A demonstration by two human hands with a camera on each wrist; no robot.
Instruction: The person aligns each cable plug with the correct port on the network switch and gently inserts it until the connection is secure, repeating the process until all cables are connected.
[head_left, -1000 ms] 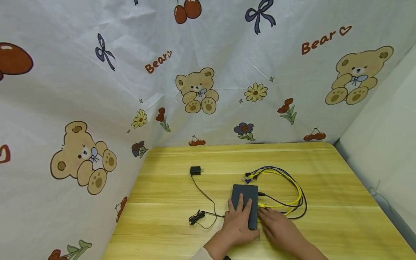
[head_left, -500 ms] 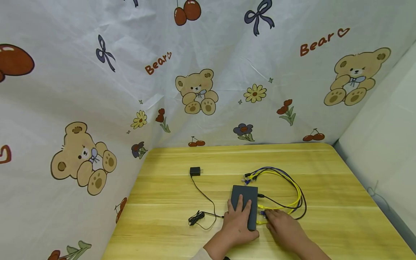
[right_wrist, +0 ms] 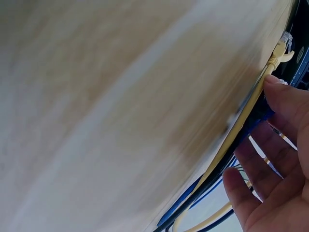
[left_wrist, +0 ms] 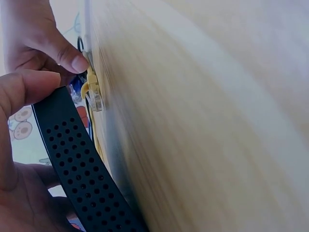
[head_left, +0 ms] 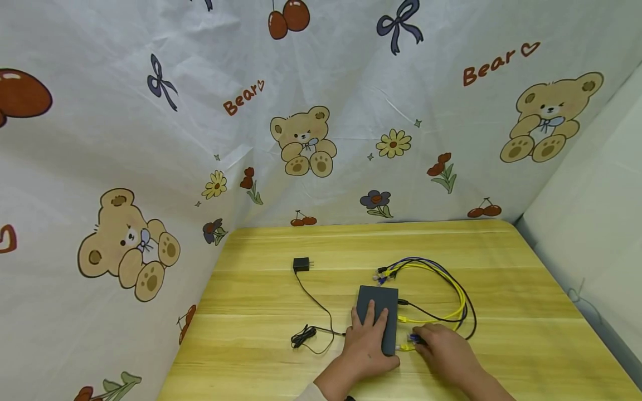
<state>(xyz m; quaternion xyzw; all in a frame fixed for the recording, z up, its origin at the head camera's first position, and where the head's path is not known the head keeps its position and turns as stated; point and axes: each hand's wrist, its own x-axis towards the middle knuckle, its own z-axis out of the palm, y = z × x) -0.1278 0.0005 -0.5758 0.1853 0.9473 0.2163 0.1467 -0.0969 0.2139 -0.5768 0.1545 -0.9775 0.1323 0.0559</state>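
- Leftmost, you have the bear-print sheet [head_left: 190, 133], which rises on the left and runs across behind the wooden table [head_left: 241, 312].
- Next, the black power adapter [head_left: 301, 264] lies with its prongs pointing right; its thin cord [head_left: 318, 302] runs toward you, and a tied coil [head_left: 304, 336] sits beside it.
- Your left hand [head_left: 366, 348] lies over the dark box [head_left: 377, 296], fingers spread flat on its top, thumb at its near end by the perforated side [left_wrist: 77, 159].
- Along the box's right side, a black plug [head_left: 403, 302] and, nearer you, a yellow plug [head_left: 403, 319] meet the edge; you cannot tell from these views how deep either sits.
- By the near right corner lies a second yellow plug [left_wrist: 94, 92], its clear end outside the box, just ahead of your right thumb.
- Your right hand [head_left: 448, 352] pinches the blue plug [head_left: 412, 337] between thumb and fingertips; it pokes out to the left, facing the box but apart from it. You cannot tell whether the dark cable alongside [right_wrist: 212, 176] is in that pinch too.
- Behind the right hand, the looped cables [head_left: 458, 292] curve round to a cluster of plugs [head_left: 385, 274] beyond the box.
- Furthest right stands a pale wall [head_left: 597, 223].
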